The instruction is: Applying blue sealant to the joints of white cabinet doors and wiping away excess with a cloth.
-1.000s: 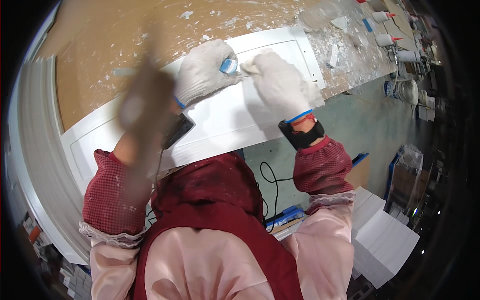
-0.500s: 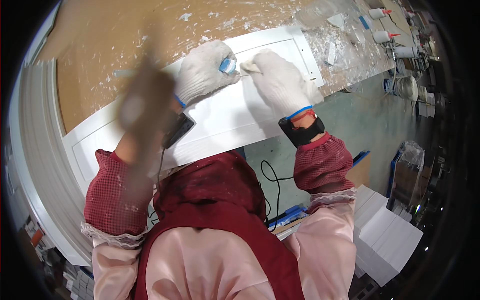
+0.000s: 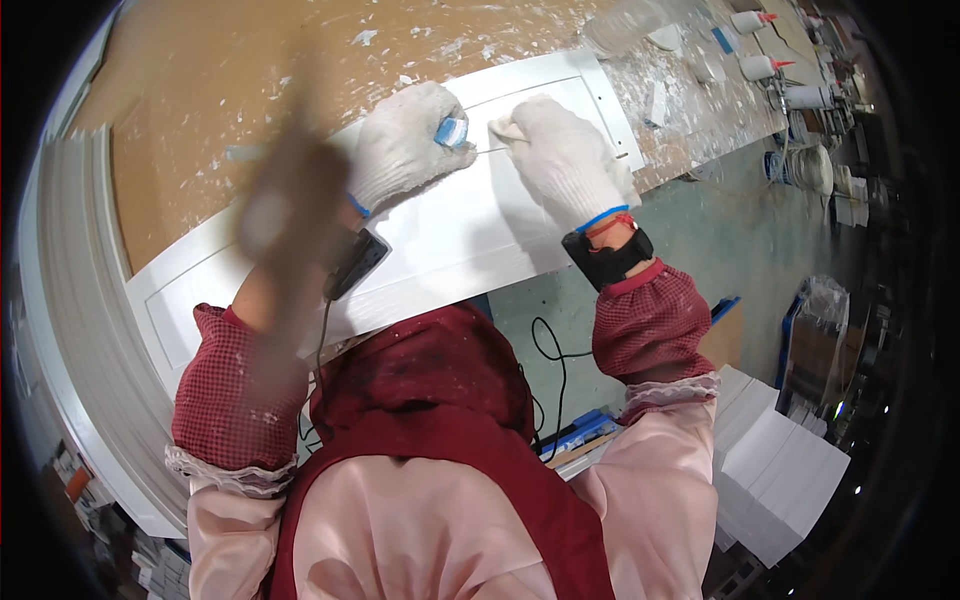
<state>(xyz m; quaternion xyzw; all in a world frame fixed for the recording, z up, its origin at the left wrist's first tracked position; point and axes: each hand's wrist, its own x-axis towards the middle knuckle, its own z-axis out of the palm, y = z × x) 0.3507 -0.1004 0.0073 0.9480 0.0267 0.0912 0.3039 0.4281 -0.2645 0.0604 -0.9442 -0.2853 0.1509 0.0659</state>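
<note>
A long white door panel (image 3: 440, 225) with a recessed centre lies at a slant across the table. Above its far part, my left hand (image 3: 408, 140), in a white knit glove, is closed around a small blue-and-white object (image 3: 452, 132); its kind does not show. My right hand (image 3: 568, 155), gloved alike, is closed just to the right. Its fingers pinch together near a pale tip, and what they hold is hidden. A thin line (image 3: 490, 150) spans the short gap between both hands; I cannot tell whether it is a blade or a thread.
The brown tabletop (image 3: 220, 80) is spattered with white. White panels (image 3: 80, 270) stand stacked at the left. Red-tipped glue bottles (image 3: 762, 67) and a bucket (image 3: 810, 170) are at the far right. White boards (image 3: 770, 470) are piled lower right. A blurred dark shape (image 3: 290, 200) blocks part of my left forearm.
My right hand has shifted slightly right, widening the gap between my hands, where the thin line now shows more plainly. My left hand keeps its hold on the blue-and-white object.
</note>
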